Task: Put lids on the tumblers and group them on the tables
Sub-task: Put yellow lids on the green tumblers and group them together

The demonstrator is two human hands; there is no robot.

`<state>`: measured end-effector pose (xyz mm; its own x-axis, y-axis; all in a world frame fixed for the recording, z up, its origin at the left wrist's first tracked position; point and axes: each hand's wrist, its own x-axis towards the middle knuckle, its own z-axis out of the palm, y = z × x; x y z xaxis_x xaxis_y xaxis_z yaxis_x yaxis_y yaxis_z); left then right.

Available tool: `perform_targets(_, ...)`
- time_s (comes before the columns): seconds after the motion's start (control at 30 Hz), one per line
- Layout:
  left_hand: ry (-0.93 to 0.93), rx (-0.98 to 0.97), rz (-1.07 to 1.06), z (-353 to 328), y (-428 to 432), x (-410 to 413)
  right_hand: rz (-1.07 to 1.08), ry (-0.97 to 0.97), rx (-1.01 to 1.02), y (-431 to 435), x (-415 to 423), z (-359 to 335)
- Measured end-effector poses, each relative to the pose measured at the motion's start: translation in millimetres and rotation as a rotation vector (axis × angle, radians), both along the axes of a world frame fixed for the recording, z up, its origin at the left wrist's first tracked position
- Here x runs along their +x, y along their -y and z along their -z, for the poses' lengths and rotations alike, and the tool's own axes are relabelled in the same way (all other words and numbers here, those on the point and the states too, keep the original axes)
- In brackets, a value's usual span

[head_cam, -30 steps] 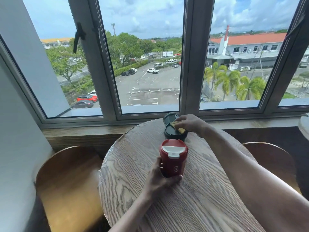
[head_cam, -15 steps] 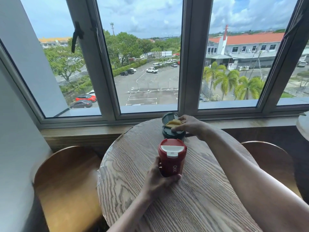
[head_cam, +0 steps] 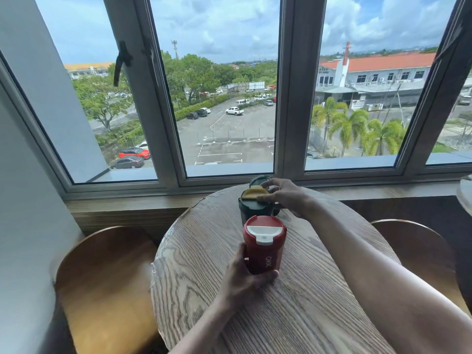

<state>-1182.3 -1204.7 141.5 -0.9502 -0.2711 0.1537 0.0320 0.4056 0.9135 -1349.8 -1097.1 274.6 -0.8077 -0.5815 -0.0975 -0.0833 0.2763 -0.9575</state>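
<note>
A red tumbler (head_cam: 264, 247) with a red and white lid on it stands upright at the middle of the round wooden table (head_cam: 293, 302). My left hand (head_cam: 245, 277) grips its lower body. Behind it stands a dark green tumbler (head_cam: 251, 208). Its dark green lid with a yellow flap (head_cam: 255, 194) is tilted over the rim, pinched in the fingers of my right hand (head_cam: 283, 195). Part of the green tumbler is hidden behind the red one.
A wooden chair (head_cam: 107, 282) stands left of the table and another chair (head_cam: 419, 251) to the right. The window sill (head_cam: 127, 203) and window run along the far side. The edge of a second table (head_cam: 464, 195) shows at far right.
My right hand has lifted the yellow-flapped lid up from the green tumbler's top and tilted it. The left hand stays on the red tumbler.
</note>
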Motion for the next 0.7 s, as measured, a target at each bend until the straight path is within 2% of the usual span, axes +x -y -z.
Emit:
perform_targets(0.23, -0.028, -0.132, -0.055, 0.5, -1.6, 0.3, -0.036, 0.025, 0.006, 5.4, 3.3, 4.5)
perform_targets(0.4, -0.037, -0.105, -0.071, 4.6, 0.4, -0.2, -0.056, 0.037, 0.005, 4.8, 3.7, 6.4)
perform_targets(0.53, -0.035, 0.001, 0.049, 3.7, 16.1, 9.5, -0.062, 0.027, -0.013, -0.5, 1.3, 15.7)
perform_targets(0.6, -0.028, 0.040, 0.077, -2.3, 32.3, 18.3, 0.024, -0.012, -0.045, -6.4, -4.0, 23.2)
perform_targets(0.7, -0.059, 0.113, -0.021, -16.5, 50.7, 15.5, 0.235, -0.028, -0.081, -14.5, -20.1, 38.7)
